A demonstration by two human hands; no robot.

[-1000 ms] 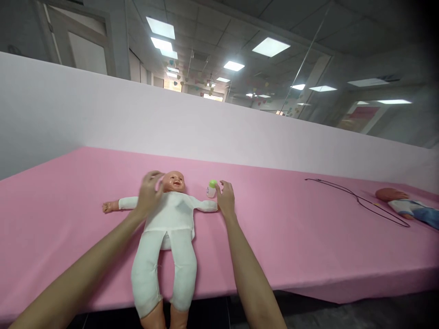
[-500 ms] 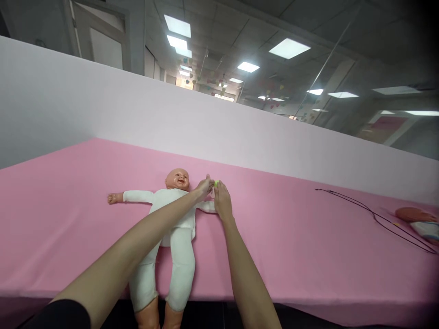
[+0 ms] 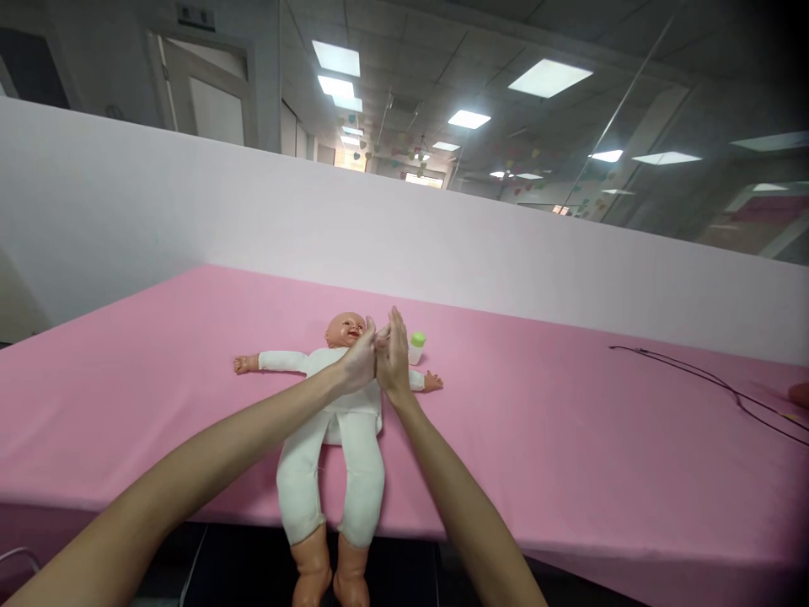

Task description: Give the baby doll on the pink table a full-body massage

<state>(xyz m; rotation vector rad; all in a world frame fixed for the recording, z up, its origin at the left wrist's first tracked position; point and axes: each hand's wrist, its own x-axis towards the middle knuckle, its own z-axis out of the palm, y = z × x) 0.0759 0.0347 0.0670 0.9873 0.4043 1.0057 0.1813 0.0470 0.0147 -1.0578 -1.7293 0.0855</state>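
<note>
My left hand (image 3: 360, 362) and my right hand (image 3: 394, 358) meet palm to palm above the doll's chest. The right hand's fingers point up, stretched out straight. On the left hand the thumb stands up, while its other fingers are partly hidden behind the right hand. I see nothing held between them. Beneath my hands a baby doll (image 3: 360, 447) in a white suit lies on its back, arms spread, feet over the near edge. A small clear bottle with a green cap (image 3: 417, 347) stands just right of my right hand, by the doll's arm.
A pink cloth (image 3: 556, 447) covers the table. Black cords (image 3: 701, 379) lie on its right part, near a brown object (image 3: 799, 394) cut off by the frame. Behind the table runs a low white wall (image 3: 354, 228) with glass above it.
My hands have let go of the green-capped bottle and come together over the doll's chest, left of it. The bottle now stands by itself. The view has shifted slightly.
</note>
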